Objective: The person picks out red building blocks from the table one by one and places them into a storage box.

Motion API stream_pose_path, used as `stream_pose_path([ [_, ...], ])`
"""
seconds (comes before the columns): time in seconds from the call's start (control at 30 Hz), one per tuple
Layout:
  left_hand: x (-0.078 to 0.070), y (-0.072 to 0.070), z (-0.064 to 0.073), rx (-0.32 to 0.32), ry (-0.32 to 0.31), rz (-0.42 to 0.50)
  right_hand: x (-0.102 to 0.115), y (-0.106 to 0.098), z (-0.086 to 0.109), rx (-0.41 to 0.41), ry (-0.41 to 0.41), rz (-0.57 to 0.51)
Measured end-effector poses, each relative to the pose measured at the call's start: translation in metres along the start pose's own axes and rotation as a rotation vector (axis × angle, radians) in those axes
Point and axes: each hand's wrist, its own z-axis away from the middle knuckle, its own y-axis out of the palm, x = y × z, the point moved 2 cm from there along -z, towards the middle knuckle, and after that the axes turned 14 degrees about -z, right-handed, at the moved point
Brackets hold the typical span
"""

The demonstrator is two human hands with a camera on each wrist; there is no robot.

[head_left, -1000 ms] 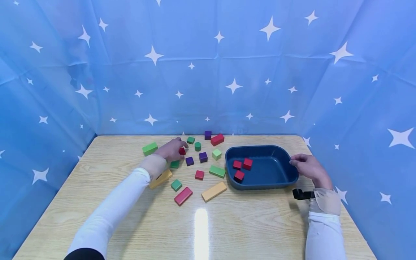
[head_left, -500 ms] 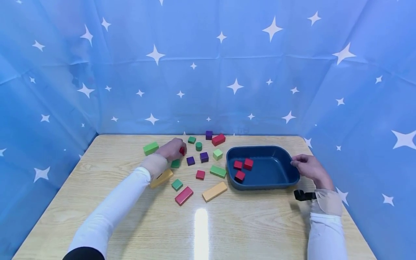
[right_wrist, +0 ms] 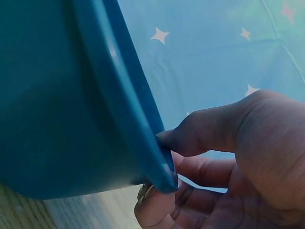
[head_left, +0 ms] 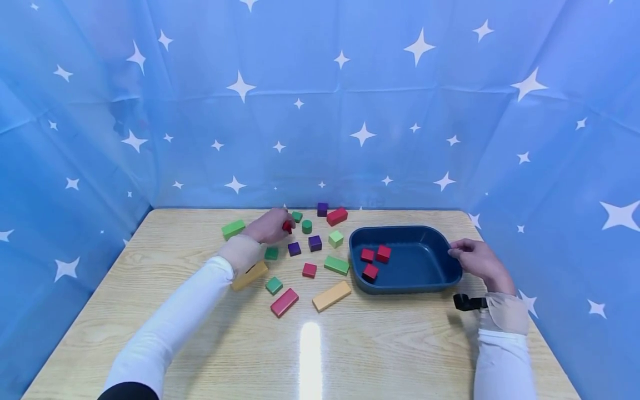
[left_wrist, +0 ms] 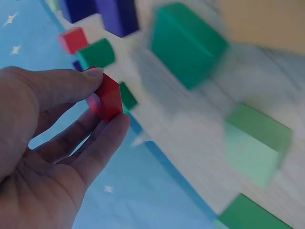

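Note:
My left hand (head_left: 269, 226) pinches a small faceted red block (left_wrist: 110, 98) between thumb and fingertips, near the far left of the wooden table. A green cylinder (head_left: 307, 226) and a small green block (head_left: 297, 217) lie just beyond those fingers. At the right, my right hand (head_left: 477, 258) grips the rim of a dark blue plastic tub (right_wrist: 114, 86), its thumb on the top edge and fingers curled beneath. Inside the tub's left half sit several red cubes, such as the front one (head_left: 370, 271).
Loose blocks spread left of the tub: purple cubes (head_left: 315, 243), a light green cube (head_left: 336, 239), a long green block (head_left: 336, 265), a red bar (head_left: 284, 303) and tan bars (head_left: 332, 296). A blue starred curtain (head_left: 320, 111) closes off the back and sides.
The left fingers have closed on the red block, and that hand has shifted slightly up and to the right with it. My right hand stays on the tub's rim.

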Motion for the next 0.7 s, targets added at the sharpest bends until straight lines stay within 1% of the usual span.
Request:
stream_pose_path([
  [0.23, -0.033, -0.019, -0.010, -0.063, 0.073, 0.000, 0.000, 0.000, 0.000, -0.003, -0.013, 0.007],
  [0.47, -0.077, -0.037, -0.021, -0.122, 0.179, -0.026, -0.001, 0.001, -0.001, -0.012, -0.029, 0.023],
  [0.57, -0.095, -0.043, -0.026, -0.108, 0.213, -0.040, -0.003, 0.001, -0.001, -0.017, -0.031, 0.025],
  [0.7, -0.114, -0.051, -0.033, -0.072, 0.245, -0.047, -0.004, 0.001, 0.000, -0.023, -0.033, 0.028],
])
